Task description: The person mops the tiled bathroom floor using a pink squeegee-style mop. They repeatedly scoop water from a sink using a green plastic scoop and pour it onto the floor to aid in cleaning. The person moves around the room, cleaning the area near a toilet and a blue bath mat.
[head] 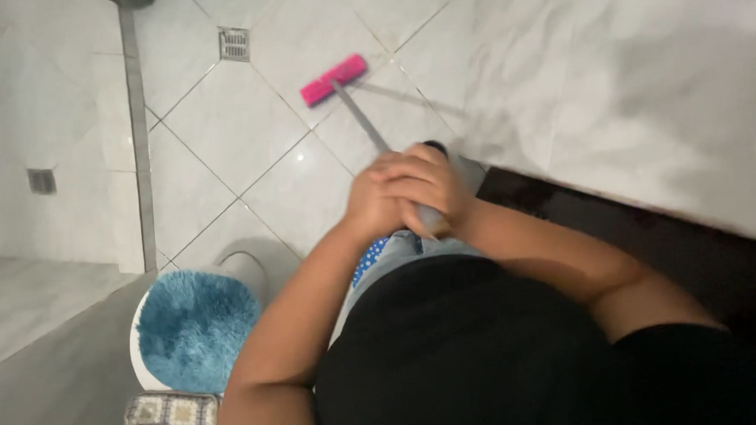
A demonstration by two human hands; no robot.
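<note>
Both hands, left hand [378, 206] and right hand [424, 184], clenched the mop handle [363, 118]; beyond them the pink head [333, 79] might skid on glossy tiles [218, 117].

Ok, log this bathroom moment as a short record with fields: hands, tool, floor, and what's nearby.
hands: left hand and right hand both wrapped around the handle's top end
tool: mop with pink head resting on the floor, grey handle slanting up
floor: white tile floor with a square drain
nearby: toilet with blue fuzzy lid cover, at left
</note>
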